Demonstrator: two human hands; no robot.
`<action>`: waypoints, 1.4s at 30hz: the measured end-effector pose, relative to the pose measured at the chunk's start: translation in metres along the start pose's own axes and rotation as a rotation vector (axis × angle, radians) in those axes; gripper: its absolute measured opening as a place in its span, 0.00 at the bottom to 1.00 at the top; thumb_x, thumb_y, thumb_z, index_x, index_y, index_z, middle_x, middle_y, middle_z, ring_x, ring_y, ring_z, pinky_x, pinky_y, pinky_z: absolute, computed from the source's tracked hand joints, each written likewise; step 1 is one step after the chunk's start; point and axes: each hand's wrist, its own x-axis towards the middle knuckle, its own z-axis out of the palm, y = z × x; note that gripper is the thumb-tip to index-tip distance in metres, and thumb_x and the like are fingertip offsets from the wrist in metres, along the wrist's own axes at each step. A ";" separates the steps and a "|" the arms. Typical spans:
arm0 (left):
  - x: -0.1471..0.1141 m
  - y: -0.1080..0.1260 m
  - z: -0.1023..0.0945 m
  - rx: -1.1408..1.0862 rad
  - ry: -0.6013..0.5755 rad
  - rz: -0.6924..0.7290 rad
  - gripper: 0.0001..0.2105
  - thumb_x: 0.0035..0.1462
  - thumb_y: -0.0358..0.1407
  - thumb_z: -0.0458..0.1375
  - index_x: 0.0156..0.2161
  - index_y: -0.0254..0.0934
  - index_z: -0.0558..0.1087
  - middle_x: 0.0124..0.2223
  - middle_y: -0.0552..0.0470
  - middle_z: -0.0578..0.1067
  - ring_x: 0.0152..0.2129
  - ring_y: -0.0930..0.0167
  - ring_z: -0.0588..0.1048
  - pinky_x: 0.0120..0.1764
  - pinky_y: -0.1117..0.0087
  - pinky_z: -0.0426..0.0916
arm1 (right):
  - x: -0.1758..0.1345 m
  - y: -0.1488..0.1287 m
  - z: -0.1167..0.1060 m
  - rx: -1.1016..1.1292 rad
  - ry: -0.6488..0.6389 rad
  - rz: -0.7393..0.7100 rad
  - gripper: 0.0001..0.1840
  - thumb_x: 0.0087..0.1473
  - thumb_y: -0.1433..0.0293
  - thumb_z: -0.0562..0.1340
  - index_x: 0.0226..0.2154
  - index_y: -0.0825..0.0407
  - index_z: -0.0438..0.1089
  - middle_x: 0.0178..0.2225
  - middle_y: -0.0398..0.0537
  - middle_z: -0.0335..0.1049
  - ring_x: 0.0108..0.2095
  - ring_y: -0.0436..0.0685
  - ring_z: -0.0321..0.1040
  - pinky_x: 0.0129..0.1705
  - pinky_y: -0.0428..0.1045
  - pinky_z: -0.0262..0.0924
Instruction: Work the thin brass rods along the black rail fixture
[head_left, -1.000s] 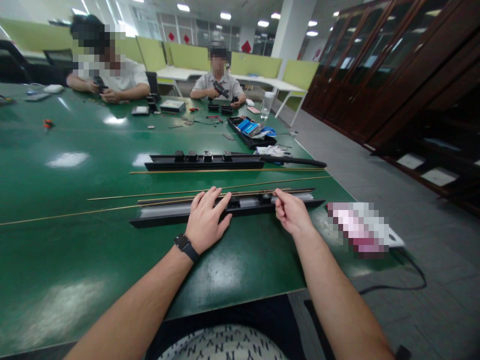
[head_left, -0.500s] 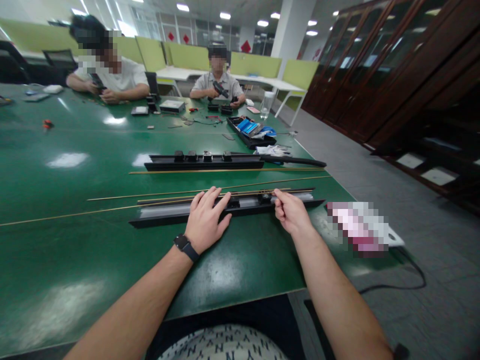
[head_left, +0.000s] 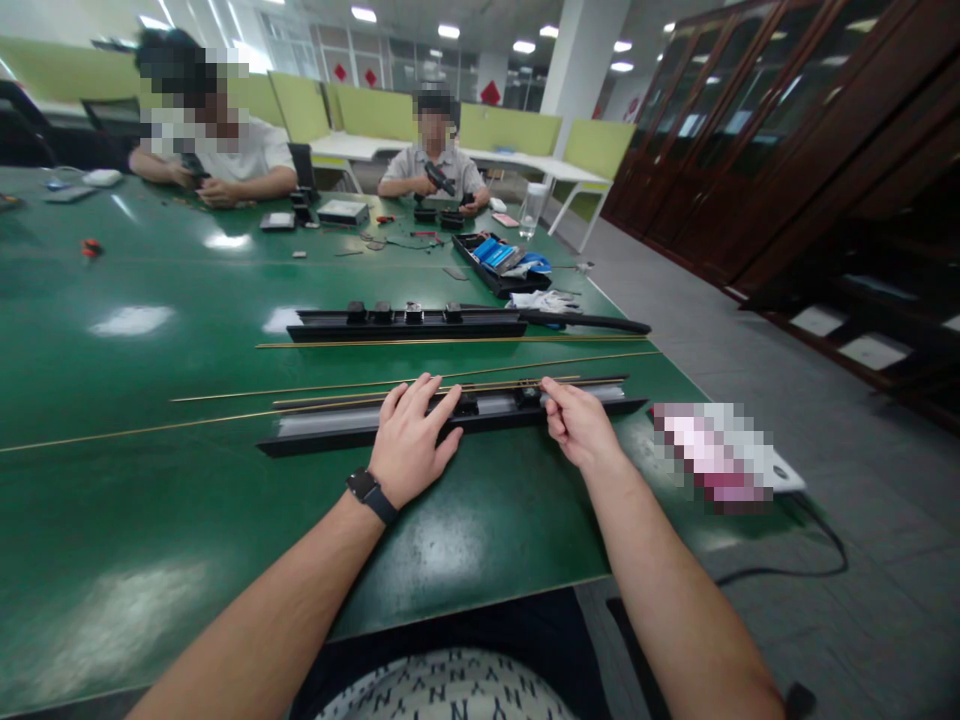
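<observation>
A long black rail [head_left: 499, 423] with a pale inner channel lies crosswise before me on the green table. My left hand [head_left: 412, 435] rests over it, fingers spread, palm down across the rail and thin brass rods. On the right, my right hand [head_left: 574, 415] is closed in a pinch at the end of a brass rod [head_left: 150, 429], which runs far out to the left. Beside those fingertips a small black block [head_left: 529, 396] sits in the channel. Another black block [head_left: 468, 405] is by my left fingers, which partly cover it.
Beyond lies a second black rail [head_left: 405, 328] with several small blocks, near loose brass rods [head_left: 360, 344]. A black tray [head_left: 491, 272] with blue packets and a glove [head_left: 544, 301] are farther back. Two people sit across the table; one holds a power tool [head_left: 439, 178].
The view has shifted very slightly. My right hand has moved a touch to the left along the rail, still pinched; my left hand stays in place.
</observation>
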 end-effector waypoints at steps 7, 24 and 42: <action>0.000 -0.001 0.000 0.035 -0.008 0.014 0.24 0.64 0.41 0.54 0.64 0.41 0.66 0.64 0.40 0.68 0.65 0.57 0.62 0.65 0.51 0.53 | 0.003 0.002 -0.003 0.045 0.030 0.002 0.18 0.49 0.60 0.73 0.29 0.52 0.66 0.16 0.35 0.62 0.09 0.43 0.50 0.07 0.39 0.39; 0.000 -0.001 0.001 0.012 -0.008 0.008 0.24 0.64 0.40 0.55 0.64 0.42 0.65 0.65 0.40 0.67 0.65 0.57 0.62 0.65 0.50 0.53 | 0.001 0.001 -0.001 0.022 0.003 -0.003 0.18 0.48 0.61 0.74 0.26 0.52 0.65 0.16 0.37 0.63 0.09 0.43 0.50 0.07 0.39 0.39; 0.000 0.000 0.001 0.018 -0.002 0.006 0.24 0.64 0.40 0.55 0.64 0.43 0.65 0.65 0.41 0.67 0.65 0.58 0.62 0.65 0.50 0.53 | 0.000 -0.001 0.000 -0.002 -0.001 0.011 0.23 0.47 0.59 0.75 0.24 0.51 0.62 0.16 0.37 0.63 0.09 0.42 0.50 0.07 0.39 0.38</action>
